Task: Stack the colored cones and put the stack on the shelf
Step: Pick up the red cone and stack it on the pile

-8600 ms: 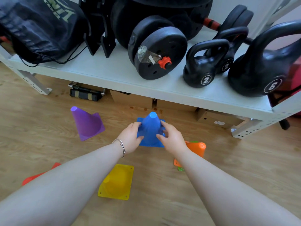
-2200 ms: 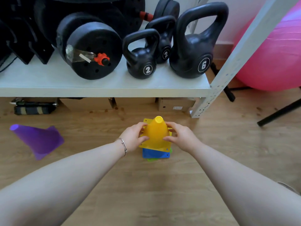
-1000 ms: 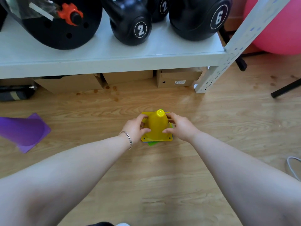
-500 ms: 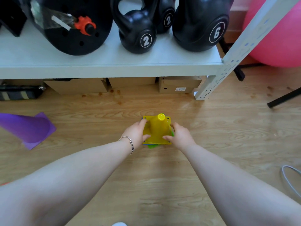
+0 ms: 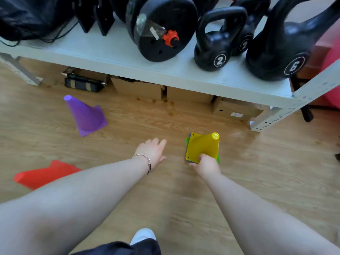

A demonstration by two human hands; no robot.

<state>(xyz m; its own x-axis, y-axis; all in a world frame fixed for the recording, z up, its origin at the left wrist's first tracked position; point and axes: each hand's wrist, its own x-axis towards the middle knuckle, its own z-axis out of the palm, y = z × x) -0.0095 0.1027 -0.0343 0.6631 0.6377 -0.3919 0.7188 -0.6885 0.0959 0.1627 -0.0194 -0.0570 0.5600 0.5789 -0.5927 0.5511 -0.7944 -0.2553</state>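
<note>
A stack of cones with a yellow cone (image 5: 203, 146) on top stands on the wooden floor, with green and blue edges showing under it. My right hand (image 5: 206, 165) grips the near edge of the stack's base. My left hand (image 5: 152, 150), fingers spread and holding nothing, hovers to the left of the stack. A purple cone (image 5: 84, 115) stands further left on the floor. A red cone (image 5: 44, 173) lies on its side at the near left, partly hidden by my left forearm. The white shelf (image 5: 114, 57) runs across the top.
On the shelf sit a black bag (image 5: 27, 15), weight plates (image 5: 161, 30) and kettlebells (image 5: 217, 45) marked 2 and 6. Cardboard boxes (image 5: 237, 109) and a dark strap bundle (image 5: 82, 84) lie under it. A shelf leg (image 5: 270, 118) stands right of the stack. My shoe (image 5: 143, 235) is at the bottom.
My left hand has let go of the yellow-topped stack and moved left. My right hand has shifted to the stack's near edge. The view has swung left, bringing the red cone into sight.
</note>
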